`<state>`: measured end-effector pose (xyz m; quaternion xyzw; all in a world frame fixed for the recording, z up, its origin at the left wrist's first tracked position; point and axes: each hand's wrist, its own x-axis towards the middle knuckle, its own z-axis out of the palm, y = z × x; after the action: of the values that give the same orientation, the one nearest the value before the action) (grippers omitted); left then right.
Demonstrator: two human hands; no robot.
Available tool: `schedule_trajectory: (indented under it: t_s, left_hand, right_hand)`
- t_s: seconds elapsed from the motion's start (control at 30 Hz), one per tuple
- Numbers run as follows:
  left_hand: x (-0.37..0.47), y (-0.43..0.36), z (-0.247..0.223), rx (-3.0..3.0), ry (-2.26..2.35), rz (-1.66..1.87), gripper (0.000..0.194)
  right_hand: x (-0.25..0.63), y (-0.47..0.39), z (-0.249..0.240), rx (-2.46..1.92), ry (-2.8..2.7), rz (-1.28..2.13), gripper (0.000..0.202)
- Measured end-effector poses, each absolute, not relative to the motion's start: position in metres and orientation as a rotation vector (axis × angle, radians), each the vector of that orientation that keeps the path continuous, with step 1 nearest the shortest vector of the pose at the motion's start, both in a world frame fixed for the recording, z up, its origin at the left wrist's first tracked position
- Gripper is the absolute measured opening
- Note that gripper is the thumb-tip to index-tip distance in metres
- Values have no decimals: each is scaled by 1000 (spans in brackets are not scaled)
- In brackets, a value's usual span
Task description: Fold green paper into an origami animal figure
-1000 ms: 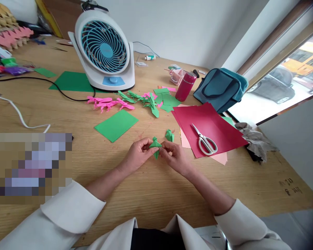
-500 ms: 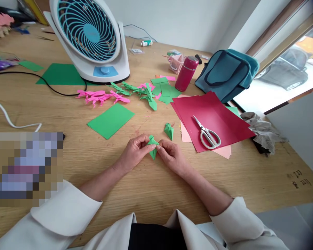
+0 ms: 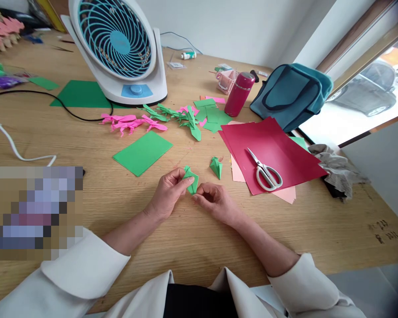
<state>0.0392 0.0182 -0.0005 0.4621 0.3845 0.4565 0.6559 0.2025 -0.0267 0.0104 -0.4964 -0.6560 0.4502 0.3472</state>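
Note:
My left hand (image 3: pixel 167 192) pinches a small folded piece of green paper (image 3: pixel 193 183) between thumb and fingers, just above the wooden table. The paper is kite-shaped, with a narrow point at the top and a crease down its front. At its lower tip, my right hand (image 3: pixel 215 202) has thumb and forefinger closed on the edge. Another folded green paper piece (image 3: pixel 216 168) lies on the table beyond my right hand. Flat green paper sheets (image 3: pixel 142 152) rest beyond my left hand.
White-handled scissors (image 3: pixel 265 172) lie on red paper sheets (image 3: pixel 295 154) at the right. Pink paper figures (image 3: pixel 132 123) and green paper figures (image 3: pixel 192 126) sit ahead, before a fan (image 3: pixel 142 90). A red flask (image 3: pixel 239 95) and a teal bag (image 3: pixel 288 97) stand at the back.
The folded green paper has turned and shows a broader face. My right hand has slid from its side down to its lower tip. My left hand keeps hold of it.

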Motion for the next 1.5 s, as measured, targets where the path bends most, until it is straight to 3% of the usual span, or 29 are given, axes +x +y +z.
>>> schedule_trajectory:
  t_s: [0.37, 1.07, 1.5]
  left_hand:
    - [42, 13, 9, 1232, 813, 898, 29]
    - [41, 17, 11, 1127, 854, 920, 35]
    - [38, 20, 3, 1243, 870, 762, 26]
  right_hand:
    - [203, -26, 6, -1306, -1693, 1146, 35]
    - [205, -27, 2, -1236, -1753, 1121, 34]
    - [204, -27, -5, -1280, -1631, 1143, 40]
